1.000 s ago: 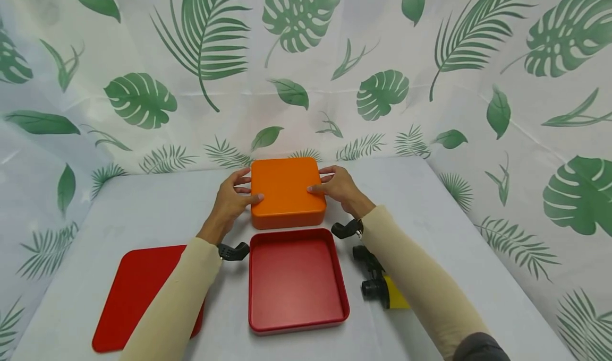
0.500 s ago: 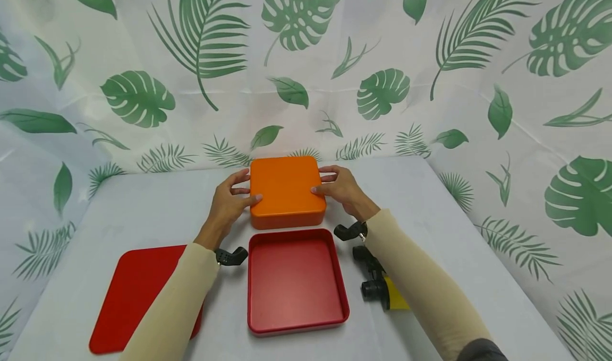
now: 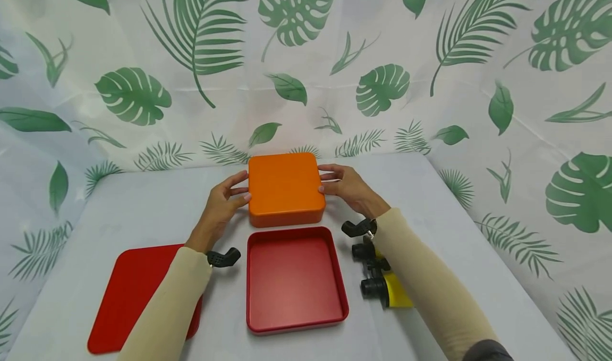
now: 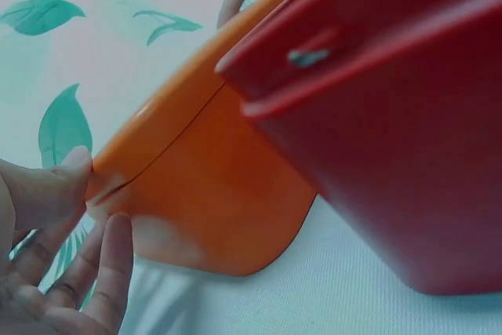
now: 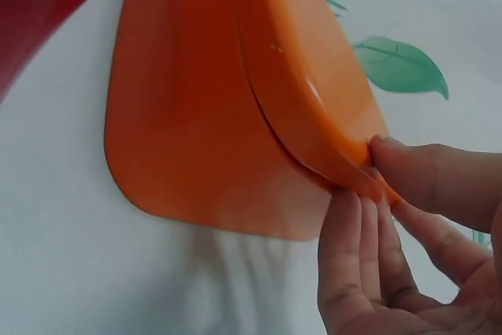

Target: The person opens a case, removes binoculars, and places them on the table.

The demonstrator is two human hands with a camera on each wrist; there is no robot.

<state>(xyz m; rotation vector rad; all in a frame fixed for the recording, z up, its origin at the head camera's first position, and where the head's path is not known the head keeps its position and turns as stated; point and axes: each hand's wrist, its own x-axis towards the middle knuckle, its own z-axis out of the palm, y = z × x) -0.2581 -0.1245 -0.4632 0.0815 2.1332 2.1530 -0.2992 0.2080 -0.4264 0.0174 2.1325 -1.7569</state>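
An orange square box (image 4: 212, 209) stands at the back of the table, its orange lid (image 3: 284, 183) on top and a thin seam showing between them. My left hand (image 3: 221, 204) is at the lid's left edge, thumb tip on the rim and fingers against the side below. On the opposite edge my right hand (image 3: 351, 190) pinches the lid's rim, thumb above and fingertips beneath, as the right wrist view shows. What the box holds is hidden. In front of it sits a red open box (image 3: 296, 281) with nothing inside.
A flat red lid (image 3: 129, 297) lies at the left, partly under my left sleeve. Binoculars (image 3: 375, 284), black and yellow, lie right of the red box beneath my right forearm. Behind the table (image 3: 229, 318) hangs a leaf-print cloth (image 3: 315, 101).
Both thumbs have slid outward from the lid's top to its edges, and the forearms have spread slightly apart. The orange box looks still; the lid remains on it.
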